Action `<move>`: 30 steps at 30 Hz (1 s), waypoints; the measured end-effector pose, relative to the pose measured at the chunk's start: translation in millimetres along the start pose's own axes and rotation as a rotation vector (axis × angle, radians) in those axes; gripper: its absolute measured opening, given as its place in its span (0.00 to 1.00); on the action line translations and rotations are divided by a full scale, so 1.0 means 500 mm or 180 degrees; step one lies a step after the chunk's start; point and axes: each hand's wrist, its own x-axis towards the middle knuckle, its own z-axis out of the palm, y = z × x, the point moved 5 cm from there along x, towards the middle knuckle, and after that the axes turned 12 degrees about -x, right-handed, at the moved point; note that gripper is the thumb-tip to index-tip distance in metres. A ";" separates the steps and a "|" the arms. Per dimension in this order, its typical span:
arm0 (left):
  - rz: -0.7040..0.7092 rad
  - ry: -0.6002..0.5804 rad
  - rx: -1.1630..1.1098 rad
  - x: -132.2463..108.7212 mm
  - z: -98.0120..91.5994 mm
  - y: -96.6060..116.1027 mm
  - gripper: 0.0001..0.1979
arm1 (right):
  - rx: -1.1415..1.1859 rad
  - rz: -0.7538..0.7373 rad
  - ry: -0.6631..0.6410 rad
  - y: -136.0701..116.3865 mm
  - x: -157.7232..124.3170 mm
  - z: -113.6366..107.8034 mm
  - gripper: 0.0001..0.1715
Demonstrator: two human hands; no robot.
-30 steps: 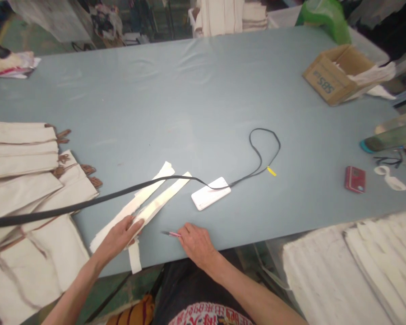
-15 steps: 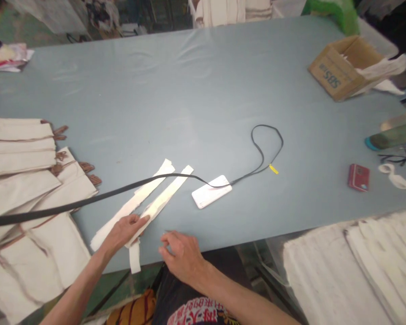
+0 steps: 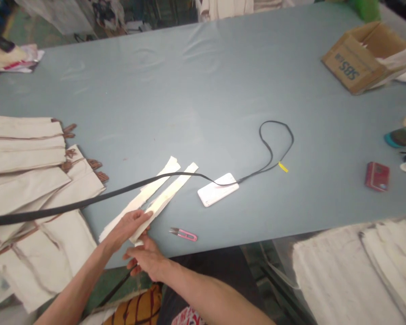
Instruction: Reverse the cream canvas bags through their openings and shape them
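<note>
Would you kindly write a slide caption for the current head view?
Left hand holding a pale fabric strip, right hand at its near end, pink snips lying on the blue-grey table.

Cream fabric strips (image 3: pixel 170 193) — long, narrow — slant side by side.

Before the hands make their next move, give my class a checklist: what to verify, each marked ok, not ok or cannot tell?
1. Left hand holding the right strip: ok.
2. Right hand gripping its lower end: cannot tell; fingers hide it.
3. Snips out of both hands: ok, on the table.
4. View of both strips unobstructed: not ok; the cord crosses them.
5. Left strip within view: ok, beside the right one.
</note>
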 end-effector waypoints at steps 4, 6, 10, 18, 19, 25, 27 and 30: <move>0.0163 0.0040 0.0594 -0.003 0.011 0.029 0.21 | -0.0098 0.0300 -0.0262 0.024 0.006 0.049 0.07; 0.0177 0.0178 0.0998 -0.010 0.011 0.042 0.21 | -0.0263 0.0415 -0.0449 0.033 0.006 0.071 0.08; 0.0022 0.0534 0.1703 -0.031 0.007 0.058 0.24 | -0.0917 0.0411 -0.0862 0.048 -0.016 0.088 0.14; -0.0071 0.0863 0.1796 -0.040 0.003 0.042 0.29 | -0.2110 -0.0473 -0.0190 0.020 -0.072 -0.021 0.16; -0.0083 0.0788 0.1717 -0.035 0.002 0.035 0.28 | -0.2226 -0.0585 -0.0053 0.007 -0.071 -0.036 0.19; 0.0066 0.0255 0.1059 -0.003 0.004 -0.003 0.23 | -0.3219 -0.1031 0.0551 -0.051 -0.065 -0.078 0.32; 0.0087 0.0158 0.0840 0.004 0.004 -0.012 0.23 | -0.3510 -0.1036 0.0626 -0.057 -0.068 -0.075 0.32; 0.0029 0.0031 0.0541 0.011 0.001 -0.025 0.21 | -0.3808 -0.1032 0.0639 -0.062 -0.074 -0.061 0.29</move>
